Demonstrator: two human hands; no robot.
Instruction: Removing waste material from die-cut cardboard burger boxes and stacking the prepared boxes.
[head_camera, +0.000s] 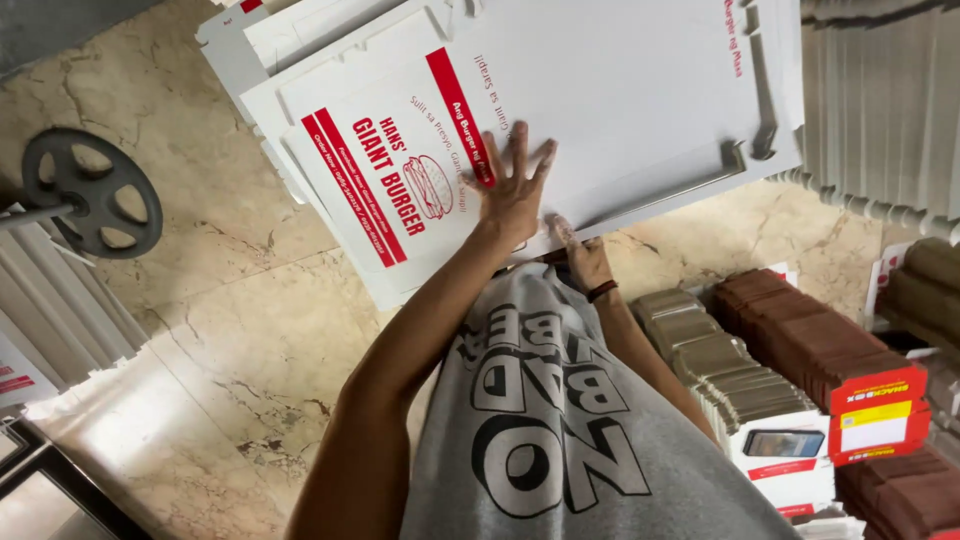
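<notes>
on white red-striped flat box (560, 110): left hand (512, 190) spread; right hand (580, 258) pinching edge.

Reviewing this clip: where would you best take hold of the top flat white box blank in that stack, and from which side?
Probably at the near edge of the top box blank, coming from the person's side. It lies flat on the stack, so only an overhanging edge allows a grip. The right hand is at that edge, while the left hand lies flat on top.

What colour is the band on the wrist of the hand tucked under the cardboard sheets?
Dark, brownish-black wristband on the right hand; head view.
</notes>
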